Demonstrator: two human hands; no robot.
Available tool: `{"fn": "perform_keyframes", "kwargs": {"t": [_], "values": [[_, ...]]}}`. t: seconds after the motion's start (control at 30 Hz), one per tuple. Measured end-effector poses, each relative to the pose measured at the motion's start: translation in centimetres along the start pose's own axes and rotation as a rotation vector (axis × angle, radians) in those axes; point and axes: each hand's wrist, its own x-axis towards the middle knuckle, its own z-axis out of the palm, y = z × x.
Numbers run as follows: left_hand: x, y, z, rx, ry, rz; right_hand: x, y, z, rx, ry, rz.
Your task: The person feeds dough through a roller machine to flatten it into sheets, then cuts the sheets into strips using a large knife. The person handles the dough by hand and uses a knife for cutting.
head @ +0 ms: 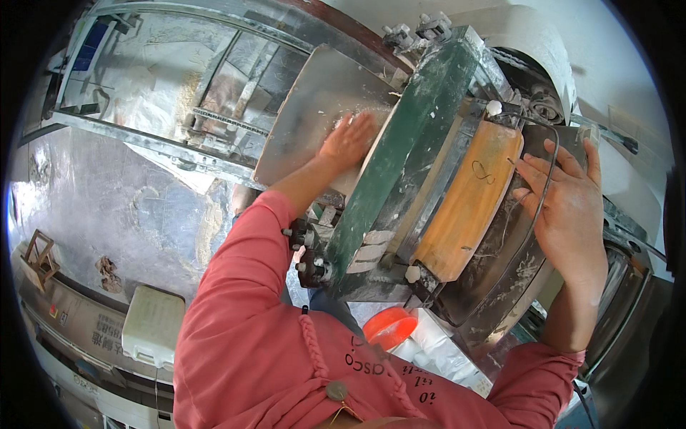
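In front of me stands a powder-dusted machine with a thick green metal beam (407, 145). My left hand (351, 140) lies palm down over a smooth metal plate (305, 102) on the beam's left side. It is slightly blurred, and white powder shows by its fingers. On the other side, a curved orange-brown panel (466, 204) bearing a scribble sits between two white knobs (493, 108). My right hand (571, 214) spreads its fingers over a dark metal surface (528, 289) beside this panel, with a black cable (546, 187) running past the fingers. I see nothing held in either hand.
A long metal frame with a chain (230, 121) extends left from the plate. Below the machine are an orange-red tub (390, 328) and white plastic bags (439, 343). On the lower left stand a pale green box (154, 324) and a small wooden stool (40, 260).
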Motion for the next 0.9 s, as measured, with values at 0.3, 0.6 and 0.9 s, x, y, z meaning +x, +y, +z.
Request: {"fn": "perform_keyframes", "kwargs": {"t": [0.3, 0.6, 0.9], "values": [[-1.4, -2.2, 4.9, -0.355, 0.194, -0.237, 0.8, 1.8, -0.1, -0.021, -0.121, -0.118], [-6.9, -6.6, -2.2, -0.69, 0.565, -0.493, 1.4, 1.6, -0.7, -0.26, -0.344, -0.051], [-13.4, -5.8, -25.3, -1.409, 0.416, -0.46, 1.4, 1.5, -1.5, -0.196, -0.48, -0.064]]}}
